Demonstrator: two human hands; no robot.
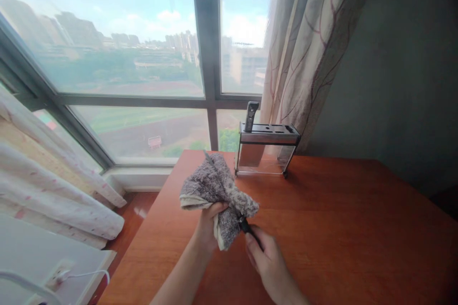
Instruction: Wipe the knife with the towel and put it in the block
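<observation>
A grey, fluffy cloth with a pale edge [205,183] is bunched in my left hand [207,228], whose fingers are closed on it. The cloth wraps around the blade of a knife, and the blade's tip pokes out at the upper left. My right hand [265,252] grips the knife's black handle [246,226] just below the cloth. Most of the blade is hidden in the folds. Both hands are above the wooden table. Beyond them stands a clear-sided knife block [270,134] with one dark-handled knife [251,115] upright in a slot.
The reddish-brown table [332,219] stretches to the right, its left edge beside the floor. Behind it are a large window [136,101] and a patterned curtain [304,33]. A pale curtain [46,176] hangs at left, above a socket with a white cable [88,274].
</observation>
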